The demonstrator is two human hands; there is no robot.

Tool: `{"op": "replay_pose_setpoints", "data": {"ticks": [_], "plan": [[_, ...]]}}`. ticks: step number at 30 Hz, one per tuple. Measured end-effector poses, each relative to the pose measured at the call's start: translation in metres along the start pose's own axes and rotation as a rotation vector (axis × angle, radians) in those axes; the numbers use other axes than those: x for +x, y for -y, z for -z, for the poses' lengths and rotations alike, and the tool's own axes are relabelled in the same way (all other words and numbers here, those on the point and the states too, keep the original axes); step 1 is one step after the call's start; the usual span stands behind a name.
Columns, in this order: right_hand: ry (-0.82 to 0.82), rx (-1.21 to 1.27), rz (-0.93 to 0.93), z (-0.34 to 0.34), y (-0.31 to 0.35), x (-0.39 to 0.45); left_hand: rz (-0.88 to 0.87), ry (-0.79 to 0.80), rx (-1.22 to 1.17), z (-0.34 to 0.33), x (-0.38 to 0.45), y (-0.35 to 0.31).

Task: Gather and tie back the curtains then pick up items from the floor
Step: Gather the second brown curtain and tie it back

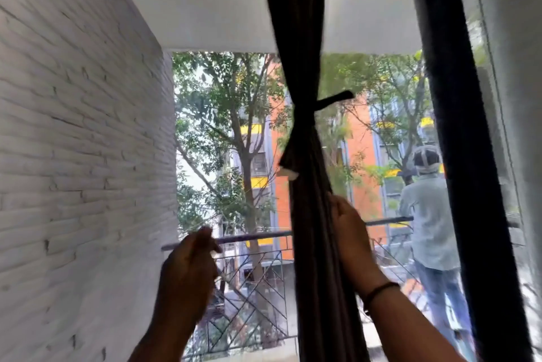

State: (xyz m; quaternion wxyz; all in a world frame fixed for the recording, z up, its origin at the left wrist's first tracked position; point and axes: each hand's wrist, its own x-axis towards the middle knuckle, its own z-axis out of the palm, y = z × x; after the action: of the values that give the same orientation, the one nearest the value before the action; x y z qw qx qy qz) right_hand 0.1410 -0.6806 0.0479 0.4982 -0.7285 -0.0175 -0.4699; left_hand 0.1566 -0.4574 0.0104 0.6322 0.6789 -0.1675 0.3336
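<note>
A dark curtain (296,39) hangs gathered in the middle of the glass door, cinched by a dark tie-back strap (331,100) whose free end sticks out to the right; another strap end hangs down on the left of the bundle. My right hand (349,232) touches the right side of the gathered curtain below the knot, its fingers partly hidden by the folds. My left hand (190,267) is raised to the left of the curtain, apart from it, fingers loosely curled and holding nothing. The floor is out of view.
A white brick wall (73,141) runs along the left. A second dark curtain (469,156) hangs at the right. Through the glass are a balcony railing (252,237), trees, buildings and a person (431,215) standing outside with their back turned.
</note>
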Motion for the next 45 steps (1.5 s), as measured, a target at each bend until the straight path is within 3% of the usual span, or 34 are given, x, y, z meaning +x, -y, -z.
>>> {"op": "replay_pose_setpoints", "data": {"ticks": [2, 4, 8, 12, 17, 19, 21, 25, 28, 32, 41, 45], "plan": [[0.009, 0.029, 0.035, -0.015, 0.008, -0.023, -0.089, 0.145, -0.142, -0.023, -0.011, -0.029], [0.011, 0.079, 0.043, -0.022, 0.016, -0.04, -0.214, 0.232, -0.054, -0.039, -0.019, -0.048], [-0.003, 0.072, 0.064, -0.019, 0.02, -0.058, -0.328, 0.115, 0.158, -0.054, -0.021, -0.057], [-0.146, -0.03, 0.136, -0.007, 0.019, -0.086, -0.215, 0.077, 0.009, -0.059, -0.032, -0.051], [-0.27, -0.354, 0.272, 0.009, 0.037, -0.102, -0.028, 0.092, -0.255, -0.06, -0.053, -0.075], [-0.245, -0.255, 0.313, 0.021, 0.047, -0.101, 0.072, 0.115, -0.385, -0.058, -0.06, -0.087], [-0.178, 0.001, 0.259, 0.036, 0.055, -0.098, 0.132, 0.092, -0.426, -0.053, -0.065, -0.095], [-0.134, 0.17, 0.092, 0.083, 0.06, -0.086, 0.122, -0.049, -0.261, -0.031, -0.066, -0.103], [-0.16, 0.174, 0.074, 0.123, 0.063, -0.073, -0.07, -0.182, 0.11, -0.015, -0.067, -0.113], [-0.144, 0.168, 0.06, 0.149, 0.069, -0.071, -0.251, -0.211, 0.383, -0.011, -0.083, -0.133], [0.147, 0.307, 0.059, 0.136, 0.088, -0.117, -0.297, -0.115, 0.389, -0.036, -0.149, -0.164], [0.301, 0.195, -0.056, 0.128, 0.075, -0.131, -0.253, -0.079, 0.457, -0.03, -0.156, -0.148]]}}
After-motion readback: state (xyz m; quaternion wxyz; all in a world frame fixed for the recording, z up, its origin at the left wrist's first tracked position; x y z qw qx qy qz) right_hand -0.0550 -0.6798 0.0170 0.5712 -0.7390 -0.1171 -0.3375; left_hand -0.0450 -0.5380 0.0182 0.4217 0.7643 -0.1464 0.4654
